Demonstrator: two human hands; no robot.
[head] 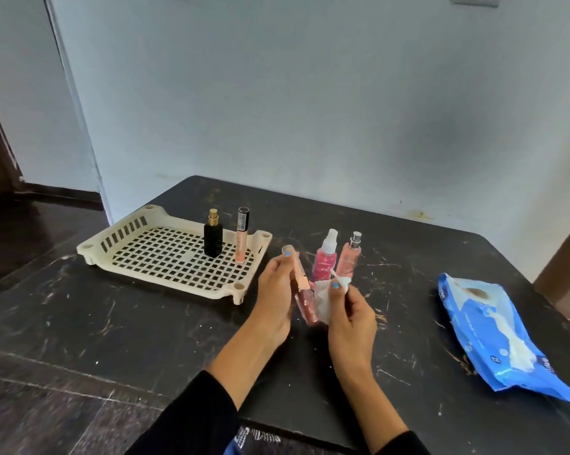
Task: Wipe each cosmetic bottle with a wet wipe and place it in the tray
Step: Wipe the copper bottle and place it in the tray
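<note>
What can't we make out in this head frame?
- Lip gloss tube: head view, left hand and wet wipe cover parts; label blurred.
- Wipes pack print: too small, blurred.
- Barcode tube in tray: text too small.
- Right hand palm: faces away.

A dark, scratched table [145, 339] stands against a pale blue-grey wall [277, 93]. To the left, a dark glossy floor [30, 231] runs along a black skirting board [63, 192]. Light is soft.
</note>
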